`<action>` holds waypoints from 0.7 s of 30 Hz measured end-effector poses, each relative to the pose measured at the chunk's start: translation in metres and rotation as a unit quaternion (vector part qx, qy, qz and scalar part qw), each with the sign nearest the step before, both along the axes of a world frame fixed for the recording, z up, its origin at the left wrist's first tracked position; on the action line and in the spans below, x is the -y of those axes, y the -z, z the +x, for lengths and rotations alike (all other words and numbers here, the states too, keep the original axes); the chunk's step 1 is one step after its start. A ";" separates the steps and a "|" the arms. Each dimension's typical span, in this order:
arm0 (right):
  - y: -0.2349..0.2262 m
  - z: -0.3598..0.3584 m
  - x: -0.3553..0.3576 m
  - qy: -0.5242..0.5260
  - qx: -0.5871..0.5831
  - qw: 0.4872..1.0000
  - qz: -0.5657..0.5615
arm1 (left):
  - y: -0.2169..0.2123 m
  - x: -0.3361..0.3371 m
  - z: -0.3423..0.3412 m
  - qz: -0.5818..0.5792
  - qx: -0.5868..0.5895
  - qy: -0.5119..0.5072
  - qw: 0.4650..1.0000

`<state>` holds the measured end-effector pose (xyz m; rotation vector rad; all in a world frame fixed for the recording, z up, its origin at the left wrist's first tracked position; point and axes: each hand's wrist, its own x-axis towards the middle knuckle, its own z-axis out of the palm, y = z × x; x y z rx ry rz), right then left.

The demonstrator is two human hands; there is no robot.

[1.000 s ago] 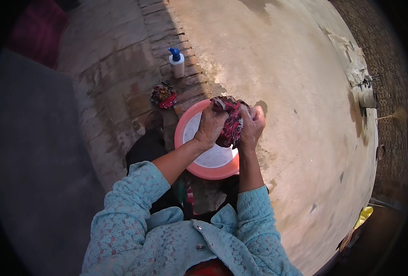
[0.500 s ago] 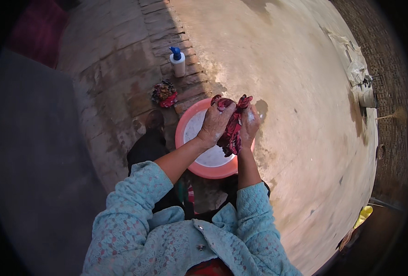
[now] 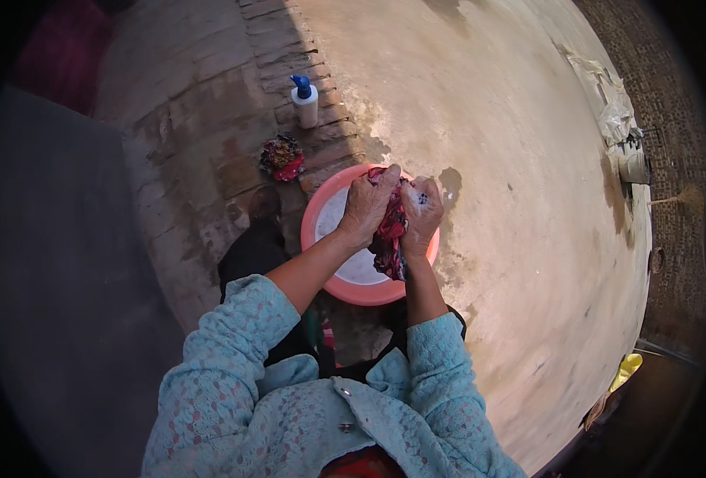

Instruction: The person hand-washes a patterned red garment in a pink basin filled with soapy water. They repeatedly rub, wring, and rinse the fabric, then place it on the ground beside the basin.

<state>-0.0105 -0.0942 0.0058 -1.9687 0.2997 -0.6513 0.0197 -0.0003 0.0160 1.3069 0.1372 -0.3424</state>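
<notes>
Both my hands grip a dark red patterned cloth (image 3: 390, 239) above a pink basin (image 3: 311, 219) of whitish, sudsy water (image 3: 333, 215). My left hand (image 3: 366, 209) is closed round the upper left part of the cloth. Facing it, my right hand (image 3: 422, 213) is closed on the cloth's right side, with white suds on its skin. Bunched fabric hangs down between the hands over the basin. What shape the cloth has cannot be made out.
Beyond the basin to the left, a crumpled patterned cloth bundle (image 3: 282, 158) lies on the brick edging. A white pump bottle (image 3: 306, 107) with a blue top stands behind it. Pale plastic sheeting (image 3: 612, 119) and a bucket (image 3: 633, 168) are at the far right by a brick wall (image 3: 672, 103).
My hands have drawn closer together on the cloth, and its upper end, which stuck up between them, is now mostly folded into my grip.
</notes>
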 end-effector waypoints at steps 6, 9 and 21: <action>-0.032 -0.031 -0.055 -0.088 0.093 0.990 -0.061 | 0.021 -0.013 0.026 0.179 0.092 -0.072 0.977; -0.018 -0.012 -0.026 -0.023 0.039 0.990 -0.136 | 0.015 -0.007 0.007 0.147 -0.001 0.111 0.983; -0.025 -0.030 -0.050 -0.145 0.166 0.956 -0.195 | 0.031 -0.007 0.012 -0.181 -0.173 0.115 0.961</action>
